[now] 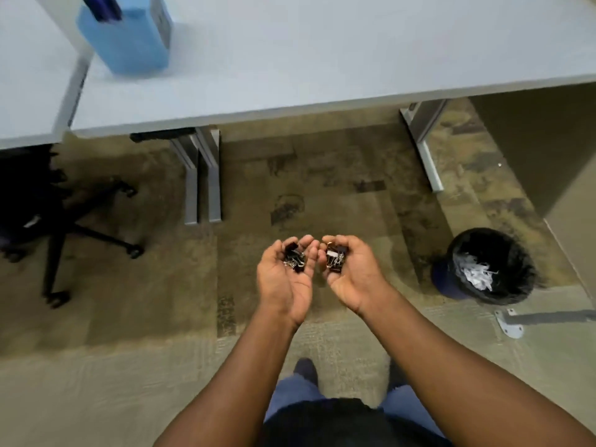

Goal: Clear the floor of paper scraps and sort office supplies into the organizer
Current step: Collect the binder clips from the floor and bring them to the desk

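My left hand (287, 279) is turned palm up over the carpet, its fingers cupped round a small heap of black binder clips (294, 255). Beside it, my right hand (350, 275) is also palm up and cups another heap of binder clips (335, 258), black with silver handles. The two hands nearly touch at the fingertips. A blue organizer (129, 40) stands on the grey desk (322, 59) at the upper left, with dark pens sticking out of its top. A black waste bin (490, 266) on the floor at the right holds white paper scraps (477, 275).
Desk legs (203, 179) stand on the carpet ahead, another leg (425, 146) further right. A black office chair (42, 204) sits at the left under a second desk. A cabinet side (548, 150) rises at the right. My feet and blue trousers (303, 382) are below.
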Available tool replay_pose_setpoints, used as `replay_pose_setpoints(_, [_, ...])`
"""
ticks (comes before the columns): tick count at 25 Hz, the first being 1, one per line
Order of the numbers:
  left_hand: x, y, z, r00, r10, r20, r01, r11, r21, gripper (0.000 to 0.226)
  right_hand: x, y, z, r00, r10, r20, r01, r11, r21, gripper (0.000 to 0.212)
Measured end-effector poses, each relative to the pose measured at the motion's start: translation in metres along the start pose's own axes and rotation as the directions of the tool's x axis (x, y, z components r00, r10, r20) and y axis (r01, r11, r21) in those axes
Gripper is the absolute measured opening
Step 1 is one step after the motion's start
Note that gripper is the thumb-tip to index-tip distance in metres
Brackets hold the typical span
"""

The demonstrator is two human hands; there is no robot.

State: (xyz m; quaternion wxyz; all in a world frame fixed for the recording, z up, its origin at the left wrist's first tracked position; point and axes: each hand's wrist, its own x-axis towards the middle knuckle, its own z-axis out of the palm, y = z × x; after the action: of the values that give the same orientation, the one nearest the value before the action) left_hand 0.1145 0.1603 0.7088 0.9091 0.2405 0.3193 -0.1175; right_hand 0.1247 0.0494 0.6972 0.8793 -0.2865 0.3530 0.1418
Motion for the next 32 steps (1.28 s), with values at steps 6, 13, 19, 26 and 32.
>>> replay_pose_setpoints(6, [-0.003,0.038,0.049,0.947,0.317,0.044,-0.32,0.94,0.118,0.021,-0.013,-0.004,0.073,0.992,0.015,0.122,-0.048,0.961,0.273,0.03])
replay_pose_setpoints(13, [0.043,0.064,0.09,0.734,0.567,0.375,-0.619,0.33,0.712,0.028,0.026,-0.029,0.141,0.941,0.105,0.321,-0.19,0.95,0.248,0.029])
replay_pose_setpoints(19, [0.109,0.112,0.135,0.689,0.526,0.498,-0.571,-0.029,0.821,0.031,0.099,-0.068,0.203,0.898,0.166,0.406,-0.184,0.983,0.004,0.028])
replay_pose_setpoints(26, [0.175,0.192,0.2,0.499,0.745,0.442,-0.599,-0.073,0.798,0.036,0.191,-0.111,0.287,0.89,0.361,0.278,-0.35,0.932,-0.091,0.021])
replay_pose_setpoints(32, [0.221,0.294,0.178,0.399,0.891,0.216,-0.277,-0.108,0.955,0.031,0.255,-0.111,0.331,0.899,0.418,0.128,-0.355,0.869,-0.344,0.031])
